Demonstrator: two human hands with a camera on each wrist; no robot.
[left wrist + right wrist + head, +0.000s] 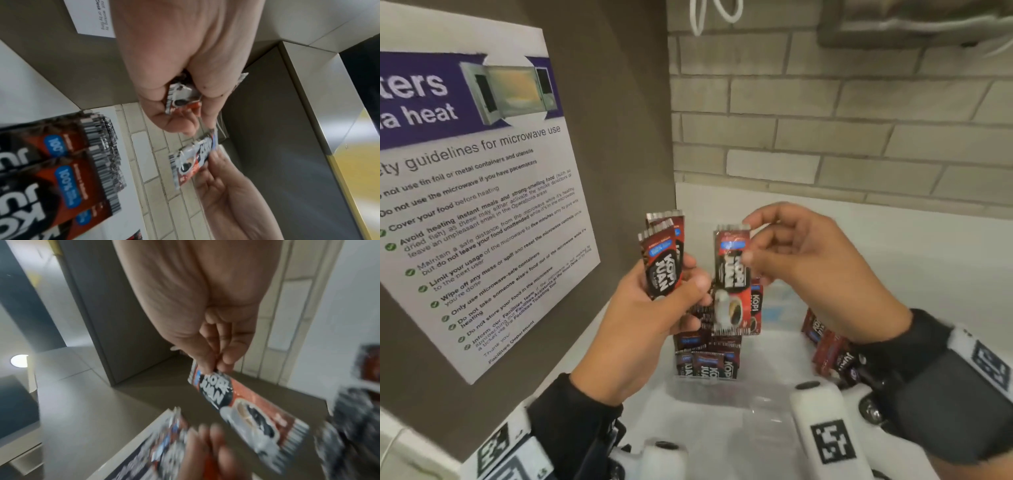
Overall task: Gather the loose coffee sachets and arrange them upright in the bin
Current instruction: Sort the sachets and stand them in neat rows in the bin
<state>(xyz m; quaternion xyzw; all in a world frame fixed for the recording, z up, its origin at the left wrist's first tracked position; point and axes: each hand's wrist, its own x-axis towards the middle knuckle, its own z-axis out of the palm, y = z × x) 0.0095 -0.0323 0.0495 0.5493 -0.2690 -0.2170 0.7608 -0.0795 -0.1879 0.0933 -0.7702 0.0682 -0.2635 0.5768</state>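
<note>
Here, a small stack of sachets (662, 255) is gripped upright in the left hand (640, 318), fingers curled round it, while a single sachet (732, 270) is pinched at its top edge by the right hand (808, 274), both above the clear bin (722, 397). The single sachet is best squared against the stack, printed faces matched, before anything is lowered. More sachets (707, 359) are seen standing or leaning in the bin, and others (825, 346) lie under the right wrist. The descent could be blocked by the leaning ones. A microwave notice (476, 192) is fixed to the left wall.
</note>
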